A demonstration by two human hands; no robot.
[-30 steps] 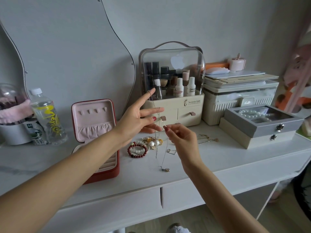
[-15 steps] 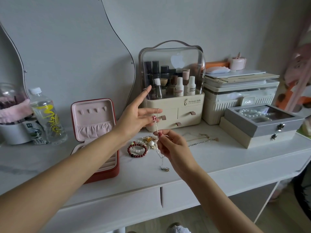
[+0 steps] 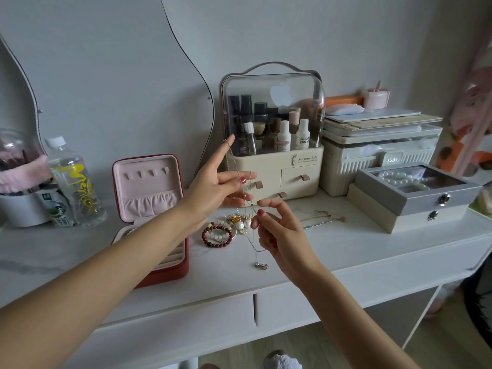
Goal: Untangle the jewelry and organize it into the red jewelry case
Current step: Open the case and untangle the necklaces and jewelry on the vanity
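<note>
Your left hand (image 3: 218, 187) spread the limp, snag-prone chain (image 3: 249, 198) above the bracelets (image 3: 217, 234); your right hand (image 3: 277, 230) pinched it.

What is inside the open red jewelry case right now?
The red jewelry case shows a pink lining, a gathered lid pocket and ribbed slots in its base. No jewelry is visible inside, but the left forearm covers much of the base.

I saw a cosmetics organizer (image 3: 274, 166) at the tabletop's (image 3: 346, 251) back; left of it a water bottle (image 3: 73, 182), right of it a grey box (image 3: 415, 190).
</note>
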